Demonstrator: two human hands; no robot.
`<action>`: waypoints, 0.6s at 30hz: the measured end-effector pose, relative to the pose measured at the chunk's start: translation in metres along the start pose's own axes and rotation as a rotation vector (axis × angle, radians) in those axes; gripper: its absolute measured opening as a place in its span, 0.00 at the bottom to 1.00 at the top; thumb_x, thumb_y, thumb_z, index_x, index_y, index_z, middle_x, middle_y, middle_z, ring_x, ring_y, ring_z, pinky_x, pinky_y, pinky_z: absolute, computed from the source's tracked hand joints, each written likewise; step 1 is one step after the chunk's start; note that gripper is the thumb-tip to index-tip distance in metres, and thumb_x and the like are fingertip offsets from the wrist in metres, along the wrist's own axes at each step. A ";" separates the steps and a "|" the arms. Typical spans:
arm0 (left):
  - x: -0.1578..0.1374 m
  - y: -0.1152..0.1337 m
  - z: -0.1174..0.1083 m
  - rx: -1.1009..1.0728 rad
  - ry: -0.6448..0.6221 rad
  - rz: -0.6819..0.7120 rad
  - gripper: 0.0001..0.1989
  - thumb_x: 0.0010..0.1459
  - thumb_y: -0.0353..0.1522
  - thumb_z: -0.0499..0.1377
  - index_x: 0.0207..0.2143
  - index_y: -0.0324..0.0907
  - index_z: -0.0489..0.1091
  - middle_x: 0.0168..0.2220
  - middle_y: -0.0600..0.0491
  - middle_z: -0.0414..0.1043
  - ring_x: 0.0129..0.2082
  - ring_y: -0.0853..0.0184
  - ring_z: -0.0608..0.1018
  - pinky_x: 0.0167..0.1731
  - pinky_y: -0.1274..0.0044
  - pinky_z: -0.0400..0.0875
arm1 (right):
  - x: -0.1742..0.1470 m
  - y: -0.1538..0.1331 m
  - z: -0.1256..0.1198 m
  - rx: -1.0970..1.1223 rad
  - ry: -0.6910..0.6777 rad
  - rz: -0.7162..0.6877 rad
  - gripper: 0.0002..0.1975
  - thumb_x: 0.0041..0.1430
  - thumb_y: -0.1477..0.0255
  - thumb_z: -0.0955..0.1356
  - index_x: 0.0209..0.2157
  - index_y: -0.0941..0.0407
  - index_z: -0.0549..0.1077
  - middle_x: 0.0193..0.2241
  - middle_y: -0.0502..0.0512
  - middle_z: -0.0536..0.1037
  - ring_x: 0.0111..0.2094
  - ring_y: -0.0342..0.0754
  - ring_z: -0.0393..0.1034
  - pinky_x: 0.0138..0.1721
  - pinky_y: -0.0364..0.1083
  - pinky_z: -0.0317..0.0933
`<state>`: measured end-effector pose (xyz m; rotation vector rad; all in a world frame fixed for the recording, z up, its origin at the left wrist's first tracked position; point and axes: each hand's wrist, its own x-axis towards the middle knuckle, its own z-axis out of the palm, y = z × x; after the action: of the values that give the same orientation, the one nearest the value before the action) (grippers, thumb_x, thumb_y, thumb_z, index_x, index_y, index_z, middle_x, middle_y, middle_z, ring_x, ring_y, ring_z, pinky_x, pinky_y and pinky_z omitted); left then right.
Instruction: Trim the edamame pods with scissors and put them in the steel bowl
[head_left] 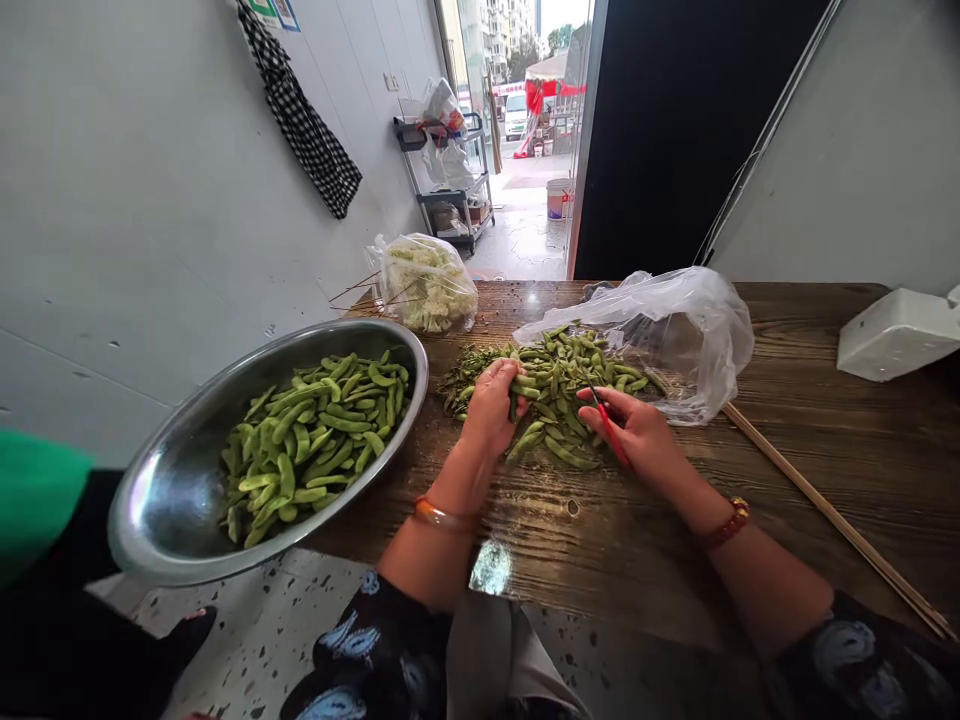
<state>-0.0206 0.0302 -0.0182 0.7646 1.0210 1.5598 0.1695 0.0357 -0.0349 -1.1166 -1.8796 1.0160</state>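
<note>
My left hand (pixel 495 400) is closed round a few green soybean pods (pixel 523 388), their ends poking out past the fingers. In my right hand (pixel 637 432) is a pair of red-handled scissors (pixel 611 432), blades pointing up and left over the heap. Whether the blades are apart is too small to tell. Both hands hover at the near side of a heap of pods (pixel 564 368) on the wooden table. Cut-off stems (pixel 461 378) lie to the left of this heap. A large steel basin (pixel 154 500) on the left holds many loose pods (pixel 307 440).
A crumpled clear plastic bag (pixel 705 320) lies behind the heap. Bagged cauliflower (pixel 429 285) sits at the table's far left. Thin wooden sticks (pixel 832 510) run along the right, near a white box (pixel 896 335). A person in green (pixel 37 500) is beside the basin.
</note>
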 end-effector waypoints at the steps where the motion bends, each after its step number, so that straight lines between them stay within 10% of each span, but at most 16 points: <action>1: 0.001 0.002 -0.001 -0.009 0.012 -0.002 0.18 0.48 0.41 0.64 0.25 0.40 0.61 0.23 0.60 0.64 0.14 0.80 0.61 0.12 0.84 0.53 | 0.000 0.000 -0.001 0.003 0.006 0.005 0.27 0.56 0.52 0.65 0.45 0.60 0.75 0.21 0.48 0.68 0.22 0.42 0.57 0.23 0.42 0.51; 13: 0.003 0.012 -0.014 0.011 0.019 -0.113 0.23 0.41 0.39 0.69 0.23 0.41 0.55 0.18 0.63 0.57 0.17 0.77 0.65 0.19 0.82 0.65 | -0.001 0.002 -0.002 0.011 -0.010 0.001 0.27 0.56 0.52 0.66 0.46 0.60 0.74 0.21 0.48 0.66 0.23 0.42 0.56 0.23 0.41 0.51; 18: 0.003 0.016 -0.021 0.747 -0.050 0.085 0.08 0.49 0.32 0.62 0.25 0.40 0.64 0.17 0.61 0.58 0.17 0.75 0.63 0.22 0.80 0.61 | 0.000 0.003 -0.003 0.028 -0.006 -0.013 0.26 0.56 0.52 0.66 0.46 0.59 0.75 0.21 0.48 0.67 0.23 0.42 0.56 0.23 0.41 0.50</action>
<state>-0.0472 0.0279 -0.0127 1.3566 1.5727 1.2017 0.1728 0.0374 -0.0366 -1.0853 -1.8695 1.0361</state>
